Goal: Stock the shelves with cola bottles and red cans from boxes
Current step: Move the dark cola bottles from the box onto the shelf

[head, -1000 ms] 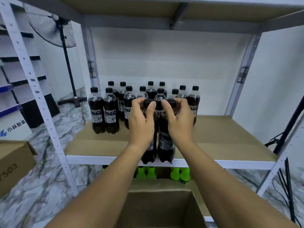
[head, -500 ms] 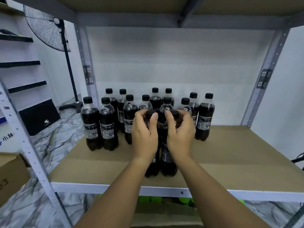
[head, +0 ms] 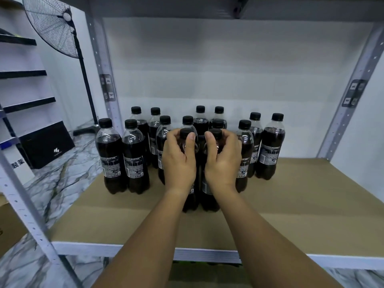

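Observation:
Two cola bottles with black caps stand side by side on the brown shelf board (head: 301, 206). My left hand (head: 179, 161) grips the neck of the left bottle (head: 190, 199). My right hand (head: 222, 163) grips the neck of the right bottle (head: 209, 201). Both bottles rest upright on the board, just in front of several more cola bottles (head: 133, 156) grouped at the back left. No red cans are in view.
The metal rack has a white front rail (head: 207, 254) and grey uprights (head: 104, 80). A standing fan (head: 54, 21) is at the left on the marble floor. A cardboard box (head: 8, 223) sits at the lower left. The right half of the board is bare.
Both hands carried the two bottles forward and deeper onto the shelf, closer to the standing group. The camera moved nearer to the shelf.

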